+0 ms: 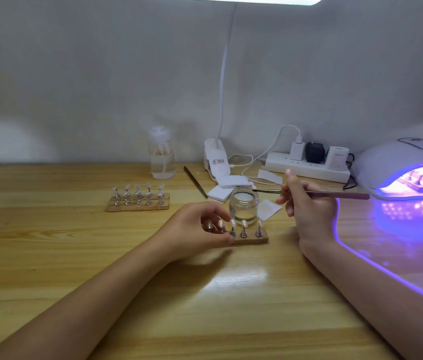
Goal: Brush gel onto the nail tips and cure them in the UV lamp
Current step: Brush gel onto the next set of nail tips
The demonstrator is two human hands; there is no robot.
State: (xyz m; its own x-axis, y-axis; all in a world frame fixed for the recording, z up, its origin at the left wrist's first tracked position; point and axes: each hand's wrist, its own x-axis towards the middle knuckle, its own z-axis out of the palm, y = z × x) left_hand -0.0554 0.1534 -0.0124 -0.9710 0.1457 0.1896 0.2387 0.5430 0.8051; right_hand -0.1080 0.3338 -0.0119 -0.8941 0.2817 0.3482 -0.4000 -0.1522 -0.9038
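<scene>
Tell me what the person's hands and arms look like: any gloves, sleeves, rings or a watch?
Both are bare. The left hand and the right hand wear no gloves, and no rings show on the fingers that can be seen. Both forearms are uncovered as far as the picture's edge, with no sleeve, watch or bracelet in view. The fingernails look short and plain, though the picture is too soft to be sure.

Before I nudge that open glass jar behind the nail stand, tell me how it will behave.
The glass jar looks squat and thick-walled, so it would probably slide rather than tip. It is uncapped with clear liquid inside, so a sharp push might slosh it. Glass is likely slippery.
</scene>
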